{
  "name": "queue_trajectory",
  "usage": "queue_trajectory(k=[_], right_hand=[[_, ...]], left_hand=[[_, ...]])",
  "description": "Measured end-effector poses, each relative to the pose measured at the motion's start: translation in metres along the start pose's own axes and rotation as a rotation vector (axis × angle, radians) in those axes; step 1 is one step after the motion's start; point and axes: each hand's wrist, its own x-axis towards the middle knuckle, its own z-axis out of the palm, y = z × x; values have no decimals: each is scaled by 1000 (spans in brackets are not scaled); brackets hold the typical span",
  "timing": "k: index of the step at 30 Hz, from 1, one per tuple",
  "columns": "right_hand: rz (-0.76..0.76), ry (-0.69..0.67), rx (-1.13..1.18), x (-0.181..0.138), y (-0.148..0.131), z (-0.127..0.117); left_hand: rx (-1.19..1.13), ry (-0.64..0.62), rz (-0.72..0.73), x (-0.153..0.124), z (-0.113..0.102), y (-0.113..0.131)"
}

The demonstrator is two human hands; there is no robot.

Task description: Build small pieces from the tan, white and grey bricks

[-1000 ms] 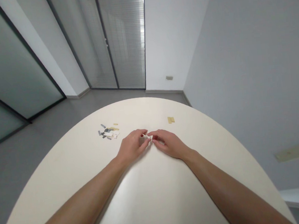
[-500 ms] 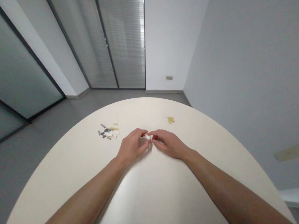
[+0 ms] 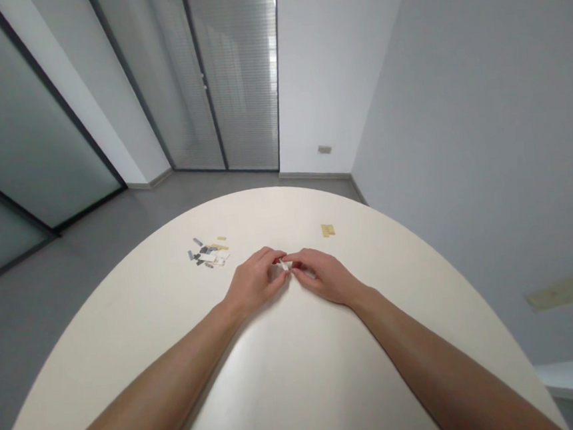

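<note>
Both hands meet over the middle of the table. My left hand [image 3: 255,279] is closed in a pinch, thumb and fingers on the left side of a small white piece [image 3: 285,266], which looks like a toy building brick. From the right, my right hand [image 3: 324,275] pinches at the same white piece with thumb and forefinger. Much of the piece is hidden by the fingers, so I cannot tell whether it is one part or more.
The round white table [image 3: 290,375] holds a loose pile of small white, black, grey and yellowish pieces [image 3: 206,257] to the left. Several yellowish pieces [image 3: 327,230] lie together at the right, beyond my right hand. A wall [image 3: 484,124] rises on the right.
My hands have drawn slightly closer together around the white piece, which has shifted a little between the fingertips. The pieces on the table have not moved.
</note>
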Motion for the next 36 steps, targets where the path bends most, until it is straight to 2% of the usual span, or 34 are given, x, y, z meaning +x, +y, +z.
queue_trajectory(k=[36], right_hand=[[35,-4,-2,0,-1,1]], left_hand=[[-4,-71,-63,1,3,-2]])
